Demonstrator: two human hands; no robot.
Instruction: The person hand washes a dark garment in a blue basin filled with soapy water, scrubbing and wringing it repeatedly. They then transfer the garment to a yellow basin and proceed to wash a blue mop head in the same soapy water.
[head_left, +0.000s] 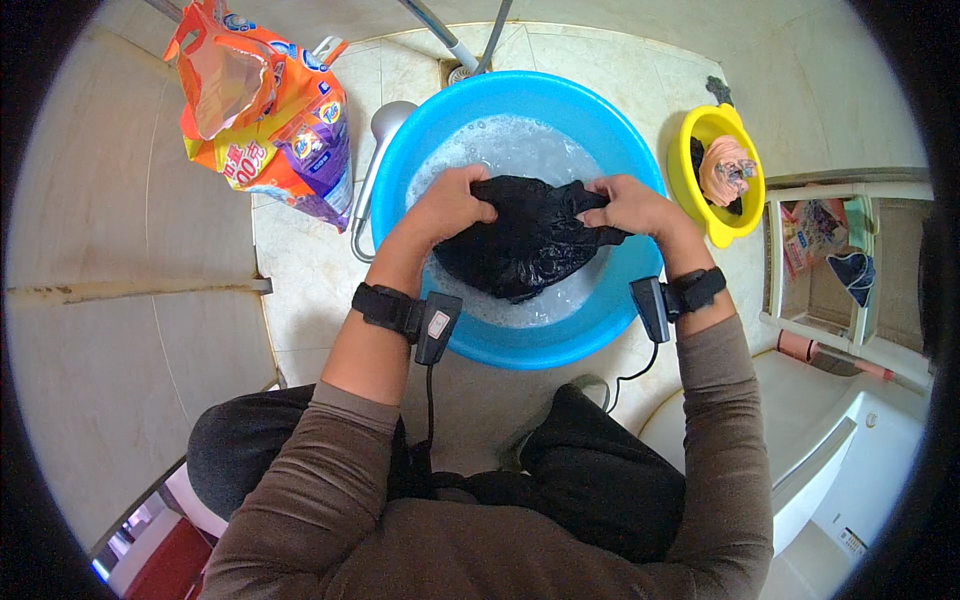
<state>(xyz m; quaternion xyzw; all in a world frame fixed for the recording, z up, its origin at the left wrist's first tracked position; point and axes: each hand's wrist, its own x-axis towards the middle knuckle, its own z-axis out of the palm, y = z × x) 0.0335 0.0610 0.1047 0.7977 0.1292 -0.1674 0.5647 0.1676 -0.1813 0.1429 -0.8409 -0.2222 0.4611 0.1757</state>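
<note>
A wet black cloth garment (525, 236) is stretched between my hands over a round blue plastic basin (517, 352). My left hand (454, 202) grips its upper left edge, thumb on top. At the garment's right end, my right hand (621, 205) pinches the bunched fabric between thumb and fingers. The lower part of the garment hangs at the surface of soapy water (517, 142) with foam on it; whether it dips in is hard to tell. Both wrists wear black straps with small cabled devices.
An opened Tide detergent bag (300, 142) stands left of the basin, beside a shower head (386, 124) on the tiled floor. Right of the basin, a yellow basin (716, 232) holds pink and dark cloth. Farther right are a white rack (817, 334) and a white toilet (780, 427).
</note>
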